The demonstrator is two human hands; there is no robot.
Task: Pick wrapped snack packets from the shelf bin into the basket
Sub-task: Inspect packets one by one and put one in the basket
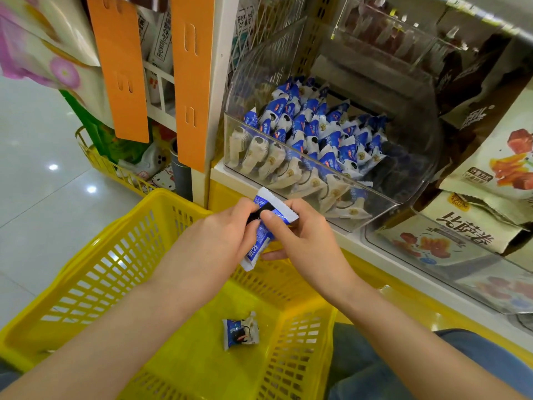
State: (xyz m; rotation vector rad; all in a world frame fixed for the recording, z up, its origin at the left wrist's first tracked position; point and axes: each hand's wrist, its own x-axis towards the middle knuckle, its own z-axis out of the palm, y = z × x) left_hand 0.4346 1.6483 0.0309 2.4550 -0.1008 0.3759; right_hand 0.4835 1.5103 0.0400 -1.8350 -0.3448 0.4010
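Snack packets (317, 131), blue and white, show in three spots; take the scene from your left. Far left is pale tiled floor (34, 168), and a low yellow wire rack (95, 160) of goods stands on it against the shelf end. Two orange strips (121, 67) hang down above that rack.

Below you sits the yellow basket (86, 269) with its slotted walls. One loose packet (240, 332) lies on its bottom, toward the right side.

Your left hand (222, 229) is above the basket's far rim. Its grip is closed, fingers curled round the held packet (256, 249), which hangs on a slant between your two hands. Your right hand (305, 238) meets it from the other side, thumb pressed on the upper part of the wrapper and fingers tucked beneath, so that grip is closed on the same packet. A zigzag-edged end sticks up above your thumbs; you cannot tell whether you hold one packet or two pressed together.

Right of and above your hands, the clear shelf bin (383, 197) holds the heaped packets, some pressed flat against its front wall. Further right, larger snack bags (496, 157) with red and orange pictures lean in the next bins. Your jeans (476, 356) show at the lower right.
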